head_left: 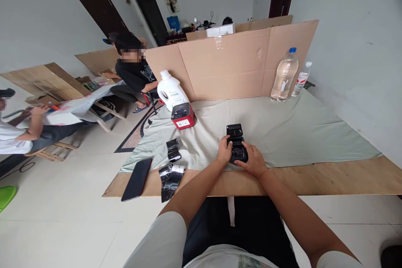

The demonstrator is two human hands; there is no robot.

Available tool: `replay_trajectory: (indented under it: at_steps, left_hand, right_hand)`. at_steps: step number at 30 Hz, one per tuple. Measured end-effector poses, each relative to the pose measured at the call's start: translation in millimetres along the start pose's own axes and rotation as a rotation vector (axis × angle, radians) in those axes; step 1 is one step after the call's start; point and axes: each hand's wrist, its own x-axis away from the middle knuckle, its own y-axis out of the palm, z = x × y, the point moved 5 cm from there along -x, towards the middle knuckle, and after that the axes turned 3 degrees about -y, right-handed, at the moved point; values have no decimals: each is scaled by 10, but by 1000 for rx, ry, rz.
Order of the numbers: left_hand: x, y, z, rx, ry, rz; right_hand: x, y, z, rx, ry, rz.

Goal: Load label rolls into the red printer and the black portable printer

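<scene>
Your left grip [224,150] is closed on the left side of a small black lidded device [238,152], and your right grip [253,159] curls round its right side with the thumb at the near end; whether it rests on the cloth [298,134] or hangs just above it, you cannot tell from here. Its lid [234,130] is flipped back, just beyond both grips, so pressing down on it, or tipping the device backward, could strain the hinge; fingers over the open recess could get nipped if the lid swung shut. Your left forearm [197,188] passes close to the creased glossy black strip [169,181] left of the grip, and a sweep that way could drag it and the white roll [179,168] off. That strip and the smartphone [137,180] farther left both reach the counter's [301,180] near edge and seem to poke past it, so a light knock might drop either. Beyond the left grip, the red-and-black box [183,118] and white jug [172,94] limit reach; straight ahead stands the cardboard screen [226,71]. Your best room is right of the right grip, where cloth spreads widely, with the large water bottle [285,76] well beyond.
</scene>
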Motion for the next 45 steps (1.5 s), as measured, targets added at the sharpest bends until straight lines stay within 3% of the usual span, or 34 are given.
replay_trajectory:
  at_steps: [7, 11, 13, 19, 26, 35, 40, 45]
  left_hand:
    - [-29, -91, 44, 163, -15, 81]
    - [-165, -118, 134, 280, -71, -30]
    - [-178, -146, 166, 295, -47, -30]
    - [82, -131, 186, 299, 219, 14]
    - [244, -83, 183, 177, 446, 36]
    - [209, -81, 160, 190, 366, 55]
    - [193, -97, 114, 308, 321, 19]
    - [184, -142, -104, 469, 121, 79]
  right_hand:
    - [-9, -29, -36, 56, -12, -13]
    - [-8, -40, -38, 51, -10, 2]
    - [-12, -59, -33, 41, -5, 35]
    - [-22, -97, -40, 72, -51, 112]
    - [-5, -3, -82, 165, -135, -32]
    - [-33, -2, -78, 120, -60, -55]
    - [-107, 19, -257, 122, 107, -78]
    - [-184, 76, -422, 187, 208, -174]
